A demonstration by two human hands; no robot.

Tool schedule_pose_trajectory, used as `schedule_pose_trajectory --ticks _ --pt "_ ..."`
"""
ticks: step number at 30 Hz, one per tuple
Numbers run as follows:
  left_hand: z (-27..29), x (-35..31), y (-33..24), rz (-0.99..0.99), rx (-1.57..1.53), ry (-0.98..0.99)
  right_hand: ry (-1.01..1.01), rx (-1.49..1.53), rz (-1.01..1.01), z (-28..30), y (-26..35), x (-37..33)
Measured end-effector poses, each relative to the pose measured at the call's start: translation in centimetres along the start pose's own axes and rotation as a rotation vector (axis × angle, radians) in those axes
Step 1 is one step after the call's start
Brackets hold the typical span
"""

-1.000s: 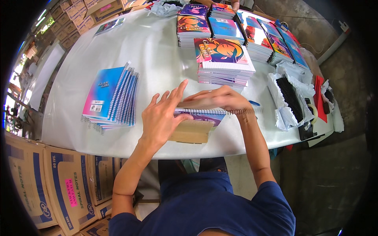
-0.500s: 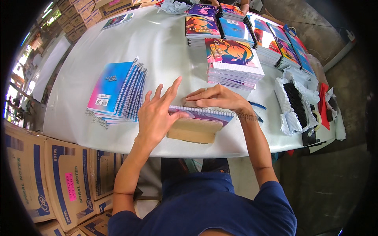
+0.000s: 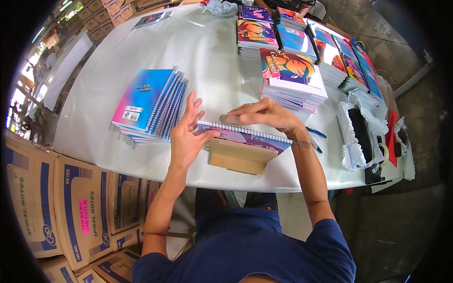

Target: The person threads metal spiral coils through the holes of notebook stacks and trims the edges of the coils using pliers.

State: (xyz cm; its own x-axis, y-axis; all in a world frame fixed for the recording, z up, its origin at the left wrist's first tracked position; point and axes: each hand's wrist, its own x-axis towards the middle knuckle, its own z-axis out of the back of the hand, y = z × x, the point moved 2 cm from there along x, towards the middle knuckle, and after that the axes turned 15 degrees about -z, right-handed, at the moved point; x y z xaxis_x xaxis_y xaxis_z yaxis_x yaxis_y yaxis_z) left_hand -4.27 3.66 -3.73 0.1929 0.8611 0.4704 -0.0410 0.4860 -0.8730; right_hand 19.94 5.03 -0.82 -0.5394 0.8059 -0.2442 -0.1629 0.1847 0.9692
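Note:
A purple-pink notebook (image 3: 250,137) stands on edge, spine up, against a tan block (image 3: 240,158) near the table's front edge. My left hand (image 3: 186,132) grips its left end between thumb and fingers. Over the spine is my right hand (image 3: 266,115), fingers stretched out along the wire coil (image 3: 255,131); a greyish covering shows at a fingertip. The coil runs through the spine's holes, and its loose end (image 3: 302,144) sticks out to the right, by my right wrist. Left of my hands lies a stack of blue-pink spiral notebooks (image 3: 146,104), their coils facing right.
A tall pile of unbound-looking notebooks (image 3: 295,89) stands beyond my right hand, with more notebook stacks (image 3: 295,42) behind. Blue-handled pliers (image 3: 316,134) lie to the right, near a paper-wrapped bundle of black coils (image 3: 359,132). Cardboard boxes (image 3: 85,207) fill the lower left; another person's arm shows at the far edge.
My view has shifted slightly, so the table appears further right. My right hand's fingers have lifted and shifted along the coil; my left hand still holds the notebook's end.

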Motion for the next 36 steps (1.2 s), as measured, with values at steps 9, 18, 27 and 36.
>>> schedule_pose_trajectory --ticks 9,18,27,36 --pt "-0.1 0.1 1.0 -0.223 -0.019 -0.039 0.133 0.251 -0.002 -0.5 0.6 0.4" --pt "0.6 0.6 2.6 0.017 -0.323 0.293 -0.324 -0.517 0.079 0.2 -1.1 -0.3" --pt "3.6 5.4 -9.9 -0.327 -0.12 -0.086 -0.995 -1.201 -0.005 4.3 -10.5 -10.3" --pt "-4.9 -3.7 -5.2 -0.519 0.538 0.464 -1.346 -1.174 -0.236 4.7 -15.1 -15.6"
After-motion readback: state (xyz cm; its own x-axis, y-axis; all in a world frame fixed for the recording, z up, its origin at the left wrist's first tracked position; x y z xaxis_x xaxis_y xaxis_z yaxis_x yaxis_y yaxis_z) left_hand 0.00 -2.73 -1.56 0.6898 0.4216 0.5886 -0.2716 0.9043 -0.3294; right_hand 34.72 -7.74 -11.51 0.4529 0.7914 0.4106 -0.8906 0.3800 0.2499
